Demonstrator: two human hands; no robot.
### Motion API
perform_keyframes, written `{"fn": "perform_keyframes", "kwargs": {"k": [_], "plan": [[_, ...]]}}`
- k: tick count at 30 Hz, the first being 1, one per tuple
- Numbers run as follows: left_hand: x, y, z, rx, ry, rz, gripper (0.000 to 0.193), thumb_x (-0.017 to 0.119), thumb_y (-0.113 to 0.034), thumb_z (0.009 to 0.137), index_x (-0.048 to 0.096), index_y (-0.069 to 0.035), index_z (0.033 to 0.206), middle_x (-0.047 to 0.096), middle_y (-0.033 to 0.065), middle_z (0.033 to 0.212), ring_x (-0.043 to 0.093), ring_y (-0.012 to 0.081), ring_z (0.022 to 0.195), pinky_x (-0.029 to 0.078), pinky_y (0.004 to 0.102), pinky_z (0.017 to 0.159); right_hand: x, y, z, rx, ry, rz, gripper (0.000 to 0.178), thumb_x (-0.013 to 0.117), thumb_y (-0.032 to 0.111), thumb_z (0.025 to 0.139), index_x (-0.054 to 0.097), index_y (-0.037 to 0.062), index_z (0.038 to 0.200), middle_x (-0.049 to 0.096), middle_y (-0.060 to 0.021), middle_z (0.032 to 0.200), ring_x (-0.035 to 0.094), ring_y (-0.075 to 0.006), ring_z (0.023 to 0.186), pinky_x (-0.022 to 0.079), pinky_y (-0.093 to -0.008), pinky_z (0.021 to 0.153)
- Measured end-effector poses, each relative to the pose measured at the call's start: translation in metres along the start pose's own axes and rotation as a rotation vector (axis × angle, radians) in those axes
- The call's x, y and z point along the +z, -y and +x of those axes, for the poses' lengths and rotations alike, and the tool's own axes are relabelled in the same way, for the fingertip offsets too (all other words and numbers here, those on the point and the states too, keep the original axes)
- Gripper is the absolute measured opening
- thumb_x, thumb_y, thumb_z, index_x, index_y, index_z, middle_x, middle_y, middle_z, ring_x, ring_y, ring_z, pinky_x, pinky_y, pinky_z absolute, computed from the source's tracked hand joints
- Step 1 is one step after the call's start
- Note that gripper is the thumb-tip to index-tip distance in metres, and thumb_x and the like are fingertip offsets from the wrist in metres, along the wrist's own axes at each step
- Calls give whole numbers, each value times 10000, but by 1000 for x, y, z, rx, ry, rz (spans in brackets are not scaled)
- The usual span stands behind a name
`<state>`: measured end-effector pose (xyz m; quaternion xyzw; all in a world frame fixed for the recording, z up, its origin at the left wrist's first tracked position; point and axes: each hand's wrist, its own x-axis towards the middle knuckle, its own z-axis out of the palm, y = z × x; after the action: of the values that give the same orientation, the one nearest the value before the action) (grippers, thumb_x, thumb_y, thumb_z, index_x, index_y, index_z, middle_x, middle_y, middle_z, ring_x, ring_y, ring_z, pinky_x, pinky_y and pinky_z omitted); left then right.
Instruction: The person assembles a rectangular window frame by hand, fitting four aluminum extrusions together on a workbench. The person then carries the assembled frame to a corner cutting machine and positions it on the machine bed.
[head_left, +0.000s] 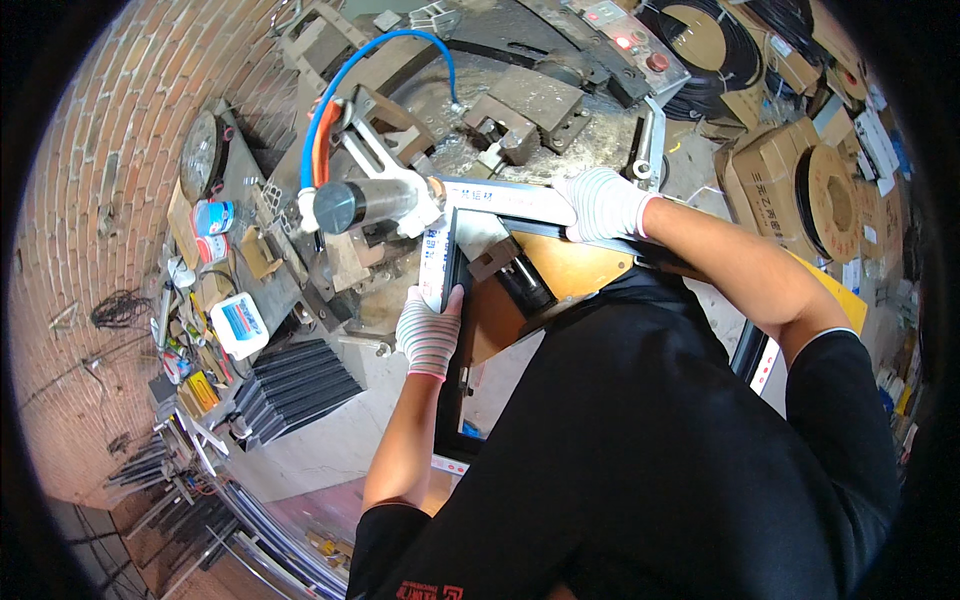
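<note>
I hold a rectangular metal profile frame [515,201], dark on its inner side and covered with white printed film on its face. My left hand [429,334], in a striped glove, is closed round the frame's left bar with the thumb on the inner side. Higher up and to the right, my right hand [603,204] in a matching glove grips the far bar. The frame's far left corner sits under a metal cylinder head [372,205] of a bench machine. Inside the frame shows a wooden-coloured plate [573,262] with a dark block [517,280]. My torso hides the frame's near part.
A blue hose [376,42] arches over the machine's worn metal bed [540,100]. Back right stands a control box [640,45] with a red button. Cardboard boxes [760,180] and coiled black strip are at right. Dark profiles [300,385] and a white tub [240,325] lie left.
</note>
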<state>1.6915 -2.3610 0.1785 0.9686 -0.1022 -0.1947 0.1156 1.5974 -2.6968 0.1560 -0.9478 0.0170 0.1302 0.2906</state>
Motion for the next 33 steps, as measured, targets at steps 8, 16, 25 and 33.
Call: {"fn": "perform_keyframes", "kwargs": {"k": [8,16,25,33], "plan": [[-6,2,0,-20,16,15,645,785,-581,824,637,-53,1164,738,233,1024,710,411,995,554,476,884,-11,10,7,58,134,-103,566,746,424,729,607,-3,1074,688,-259,903,675,-440,848,543,-478,769],[-7,10,10,-33,136,-20,539,706,-520,873,669,-17,1061,720,229,988,706,411,872,568,481,791,-16,23,14,149,255,-203,800,739,507,744,558,-87,1247,698,-305,961,690,-445,922,548,-463,846],[-6,17,3,62,46,-82,384,747,-378,854,670,-61,1056,721,208,977,705,396,897,568,471,814,-4,12,16,157,257,-249,1028,752,525,733,443,-155,1441,682,-348,1108,693,-438,1017,549,-426,907],[-9,15,4,70,57,-66,378,730,-367,864,662,-53,1064,712,205,977,699,400,899,562,474,821,-8,19,15,135,183,-184,798,770,487,710,574,-70,1246,694,-316,1022,682,-461,967,545,-457,867]]}}
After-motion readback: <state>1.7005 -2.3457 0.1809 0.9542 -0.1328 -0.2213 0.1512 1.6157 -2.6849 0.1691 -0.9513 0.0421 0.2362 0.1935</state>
